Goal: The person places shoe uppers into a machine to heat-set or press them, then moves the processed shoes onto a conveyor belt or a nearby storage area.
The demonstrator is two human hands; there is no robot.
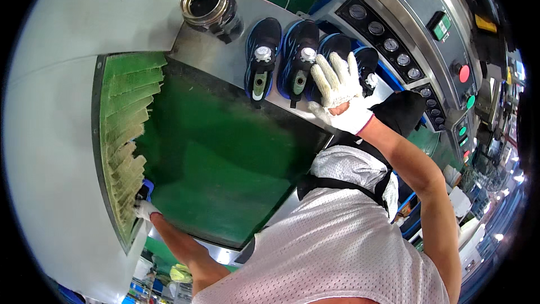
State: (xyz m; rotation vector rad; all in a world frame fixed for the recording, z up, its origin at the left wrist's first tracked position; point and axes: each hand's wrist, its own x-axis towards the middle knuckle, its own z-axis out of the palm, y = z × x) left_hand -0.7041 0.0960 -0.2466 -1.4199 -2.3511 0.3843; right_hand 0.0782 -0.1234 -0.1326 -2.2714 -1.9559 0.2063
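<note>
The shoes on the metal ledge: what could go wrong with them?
The shoes stand close together, so the spread right hand might knock one over. The left hand is beside the ragged strip curtain, which might snag a glove or shoe.

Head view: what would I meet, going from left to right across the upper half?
Green strip curtain → open metal-rimmed jar → first black-and-blue shoe → second black-and-blue shoe → white-gloved right hand → red push button.
</note>
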